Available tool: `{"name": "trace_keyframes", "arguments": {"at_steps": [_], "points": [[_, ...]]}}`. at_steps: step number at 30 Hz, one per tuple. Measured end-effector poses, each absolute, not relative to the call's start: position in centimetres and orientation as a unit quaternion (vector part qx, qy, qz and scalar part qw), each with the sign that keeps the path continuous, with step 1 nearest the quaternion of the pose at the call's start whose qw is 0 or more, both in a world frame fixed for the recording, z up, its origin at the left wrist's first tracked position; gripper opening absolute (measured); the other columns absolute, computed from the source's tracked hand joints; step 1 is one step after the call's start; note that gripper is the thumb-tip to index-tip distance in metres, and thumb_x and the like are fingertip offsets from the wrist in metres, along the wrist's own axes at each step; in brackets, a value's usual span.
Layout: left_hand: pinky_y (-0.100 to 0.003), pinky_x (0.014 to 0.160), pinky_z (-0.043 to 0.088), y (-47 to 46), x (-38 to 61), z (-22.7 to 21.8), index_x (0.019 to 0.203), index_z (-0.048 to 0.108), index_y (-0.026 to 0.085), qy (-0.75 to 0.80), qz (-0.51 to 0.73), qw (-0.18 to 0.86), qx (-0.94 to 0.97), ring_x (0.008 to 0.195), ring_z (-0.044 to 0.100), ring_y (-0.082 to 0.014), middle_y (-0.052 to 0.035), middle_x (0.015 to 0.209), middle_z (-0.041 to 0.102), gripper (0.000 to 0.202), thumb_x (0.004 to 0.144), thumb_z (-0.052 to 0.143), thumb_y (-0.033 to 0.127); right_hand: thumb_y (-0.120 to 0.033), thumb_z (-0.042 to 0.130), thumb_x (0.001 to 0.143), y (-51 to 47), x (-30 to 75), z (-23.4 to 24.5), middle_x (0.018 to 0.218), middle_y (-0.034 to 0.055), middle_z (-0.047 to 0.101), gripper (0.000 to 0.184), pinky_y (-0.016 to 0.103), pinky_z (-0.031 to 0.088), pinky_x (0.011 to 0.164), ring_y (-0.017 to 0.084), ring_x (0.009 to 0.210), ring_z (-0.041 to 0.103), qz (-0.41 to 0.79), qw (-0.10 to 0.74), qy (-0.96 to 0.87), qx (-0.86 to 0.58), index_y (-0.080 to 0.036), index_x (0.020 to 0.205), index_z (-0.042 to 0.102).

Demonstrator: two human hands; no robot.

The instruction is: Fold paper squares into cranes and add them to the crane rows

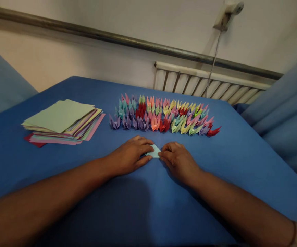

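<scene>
A small piece of pale blue-green folded paper (154, 152) lies on the blue table cover between my two hands. My left hand (134, 154) holds its left side, with fingers over the top and the thumb along the near edge. At the right corner, my right hand (177, 158) pinches the paper between thumb and bent fingers. Part of the paper is hidden under the left fingers. Beyond my hands stand several rows of folded paper cranes (155, 121) in purple, red, pink, yellow, green and blue.
A loose stack of coloured paper sheets (58, 118) lies to the left on the blue-covered table (97, 209). Behind it run a wall rail (99, 37) and a white radiator (205, 73). A cord (215, 56) hangs from a wall socket (224, 17). Blue curtains (289, 113) flank the table.
</scene>
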State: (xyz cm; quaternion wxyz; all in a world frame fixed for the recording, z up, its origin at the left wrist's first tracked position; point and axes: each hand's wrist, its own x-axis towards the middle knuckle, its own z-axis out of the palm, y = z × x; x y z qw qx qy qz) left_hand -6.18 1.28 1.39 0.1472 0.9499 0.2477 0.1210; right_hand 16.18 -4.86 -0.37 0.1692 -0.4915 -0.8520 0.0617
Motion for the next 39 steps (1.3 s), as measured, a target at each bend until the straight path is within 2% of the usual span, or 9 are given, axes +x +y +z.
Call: {"name": "trace_keyframes", "arguments": {"at_steps": [5,11,13,17,19,24,29,34,39], "points": [[-0.036,0.089,0.047,0.3,-5.9,2.1,0.117,0.064,0.02,0.305,0.096,0.182,0.93,0.097,0.059,-0.022,-0.008,0.109,0.061,0.031,0.094,0.051,0.036,-0.018,0.05,0.095,-3.8,16.8,-0.4,0.102,0.0097,0.064,0.024,0.038,0.041,0.077,0.023,0.089,0.053,0.024,0.127,-0.858,-0.497,-0.021,0.105,0.071],[-0.032,0.083,0.049,-1.3,-5.3,2.8,0.117,0.064,0.021,0.332,0.053,0.234,0.912,0.09,0.063,-0.0198,-0.006,0.104,0.064,0.03,0.094,0.046,0.028,-0.014,0.046,0.093,-4.2,16.7,0.1,0.106,0.0098,0.063,0.028,0.038,0.044,0.085,0.022,0.097,0.055,0.096,0.152,-0.873,-0.453,-0.018,0.111,0.067],[-0.033,0.083,0.049,-1.4,-5.4,2.9,0.118,0.063,0.022,0.326,0.046,0.23,0.916,0.092,0.062,-0.02,-0.0056,0.104,0.064,0.03,0.092,0.049,0.026,-0.02,0.051,0.091,-4.7,16.6,0.5,0.112,0.0105,0.062,0.028,0.039,0.044,0.089,0.023,0.101,0.055,0.115,0.164,-0.879,-0.433,-0.017,0.116,0.064],[-0.037,0.092,0.045,-0.7,-5.6,2.6,0.113,0.065,0.023,0.268,0.068,0.186,0.943,0.104,0.057,-0.0234,-0.0065,0.114,0.062,0.027,0.088,0.061,0.031,-0.04,0.06,0.089,-5.3,16.7,1.0,0.12,0.0133,0.06,0.04,0.043,0.043,0.094,0.027,0.107,0.054,0.114,0.158,-0.882,-0.429,-0.014,0.12,0.061],[-0.038,0.095,0.042,-0.3,-5.7,2.4,0.11,0.066,0.023,0.239,0.085,0.175,0.951,0.107,0.055,-0.0234,-0.0066,0.117,0.062,0.023,0.089,0.061,0.032,-0.041,0.06,0.09,-5.3,16.7,1.0,0.12,0.0129,0.061,0.039,0.043,0.043,0.094,0.026,0.107,0.055,0.109,0.155,-0.88,-0.435,-0.015,0.118,0.062],[-0.037,0.094,0.042,0.3,-5.5,1.7,0.111,0.064,0.021,0.214,0.1,0.183,0.954,0.102,0.057,-0.0214,-0.0064,0.111,0.065,0.022,0.092,0.059,0.031,-0.037,0.06,0.091,-5.4,16.4,0.5,0.114,0.0116,0.064,0.029,0.042,0.045,0.091,0.025,0.104,0.057,0.085,0.167,-0.872,-0.453,-0.015,0.109,0.065],[-0.037,0.091,0.043,0.4,-5.3,1.2,0.105,0.066,0.02,0.202,0.124,0.181,0.954,0.097,0.058,-0.02,-0.0065,0.105,0.066,0.021,0.097,0.051,0.031,-0.031,0.054,0.095,-5.8,15.8,0.4,0.103,0.0092,0.065,0.019,0.037,0.047,0.081,0.021,0.091,0.059,0.083,0.153,-0.871,-0.46,-0.016,0.095,0.067],[-0.035,0.085,0.044,0.3,-4.8,0.9,0.096,0.066,0.018,0.233,0.137,0.186,0.944,0.09,0.057,-0.0193,-0.0058,0.095,0.065,0.023,0.098,0.045,0.029,-0.026,0.048,0.097,-5.9,15.6,0.2,0.091,0.0072,0.062,0.02,0.031,0.047,0.072,0.018,0.079,0.058,0.109,0.153,-0.839,-0.51,-0.015,0.091,0.064],[-0.036,0.081,0.044,0.2,-4.1,0.8,0.086,0.062,0.018,0.306,0.146,0.178,0.924,0.087,0.055,-0.0201,-0.0053,0.091,0.062,0.017,0.093,0.05,0.026,-0.025,0.056,0.092,-5.5,15.7,-0.4,0.083,0.0025,0.058,0.012,0.029,0.044,0.068,0.016,0.075,0.056,0.146,0.184,-0.794,-0.561,-0.019,0.082,0.056]]}}
